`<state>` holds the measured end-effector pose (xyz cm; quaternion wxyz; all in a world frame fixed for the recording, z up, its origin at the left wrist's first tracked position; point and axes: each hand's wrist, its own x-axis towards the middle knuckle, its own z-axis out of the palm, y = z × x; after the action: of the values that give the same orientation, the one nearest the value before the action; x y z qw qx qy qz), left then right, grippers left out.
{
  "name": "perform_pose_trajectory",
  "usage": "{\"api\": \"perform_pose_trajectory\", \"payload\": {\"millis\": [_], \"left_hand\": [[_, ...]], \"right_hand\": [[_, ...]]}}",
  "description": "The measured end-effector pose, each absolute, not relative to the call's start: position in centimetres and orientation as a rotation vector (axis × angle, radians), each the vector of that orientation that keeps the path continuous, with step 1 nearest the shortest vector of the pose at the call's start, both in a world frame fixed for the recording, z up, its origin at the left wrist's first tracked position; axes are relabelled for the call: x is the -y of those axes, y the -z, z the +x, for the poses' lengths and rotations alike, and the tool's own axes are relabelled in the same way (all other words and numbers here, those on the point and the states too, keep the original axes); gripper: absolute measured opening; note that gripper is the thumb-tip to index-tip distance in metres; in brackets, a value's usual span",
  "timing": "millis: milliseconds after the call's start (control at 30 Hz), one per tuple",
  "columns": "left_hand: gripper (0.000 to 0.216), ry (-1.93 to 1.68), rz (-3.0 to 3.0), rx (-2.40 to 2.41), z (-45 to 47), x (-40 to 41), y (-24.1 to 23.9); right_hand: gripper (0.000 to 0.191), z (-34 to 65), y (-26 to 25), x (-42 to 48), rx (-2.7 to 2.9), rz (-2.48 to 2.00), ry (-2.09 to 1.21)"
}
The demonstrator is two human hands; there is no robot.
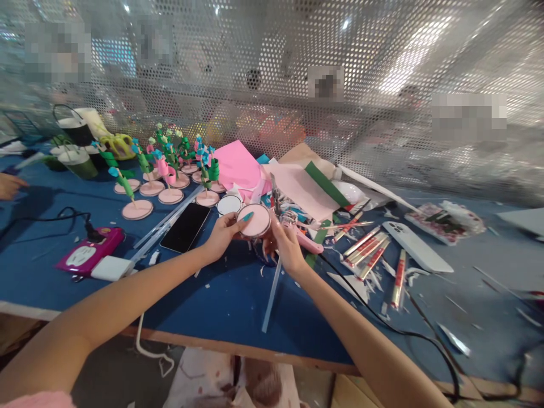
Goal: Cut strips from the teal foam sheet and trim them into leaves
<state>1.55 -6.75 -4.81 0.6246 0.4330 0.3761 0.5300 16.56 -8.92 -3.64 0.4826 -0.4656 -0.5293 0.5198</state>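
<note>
My left hand pinches the left edge of a round pink disc, its thumb with a teal nail lying over the top face. On the opposite side, my right hand grips the same disc, with some fingers curled below it. Just behind the disc lies a white disc with a dark rim. A pink glue gun rests beside my right hand, partly hidden by it. Below the hands a translucent glue stick lies on the blue table.
Several paper flowers stand on pink discs at the back left. A black phone, a magenta power adapter and a white phone lie around. Paper sheets, scraps and cables spread rightward. Another person's hand shows far left.
</note>
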Motion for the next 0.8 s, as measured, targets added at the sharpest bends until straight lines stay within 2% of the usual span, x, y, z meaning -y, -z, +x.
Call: {"api": "perform_pose_trajectory", "payload": {"millis": [133, 333, 400, 500, 600, 700, 800], "left_hand": [[0.043, -1.208, 1.016, -0.862, 1.6, 6.9, 5.0], [0.041, -1.424, 0.982, -0.909, 0.9, 5.5, 5.4], [0.039, -1.529, 0.969, -0.963, 0.3, 4.7, 5.5], [0.03, -1.504, 1.098, -1.149, -0.4, 3.9, 5.8], [0.021, -1.427, 1.453, -1.473, -0.9, 3.8, 6.0], [0.025, -1.321, 1.837, -1.798, -1.1, 3.9, 6.2], [0.032, -1.138, 2.087, -2.014, -1.2, 4.0, 6.2]], "right_hand": [[0.048, 16.1, 4.1, 9.0, 1.41, -1.176, -1.093], [0.047, 16.8, 4.1, 8.9, 1.544, -1.183, -0.953], [0.047, 17.9, 3.2, 8.7, 1.659, -1.258, -0.716], [0.048, 20.4, 1.1, 8.6, 1.789, -1.55, -0.171], [0.03, 23.2, -0.4, 8.7, 1.942, -1.771, 0.123], [0.043, 25.0, 0.0, 8.8, 2.307, -1.829, 0.084], [0.036, 25.3, 1.8, 8.6, 2.442, -1.847, 0.06]]}}
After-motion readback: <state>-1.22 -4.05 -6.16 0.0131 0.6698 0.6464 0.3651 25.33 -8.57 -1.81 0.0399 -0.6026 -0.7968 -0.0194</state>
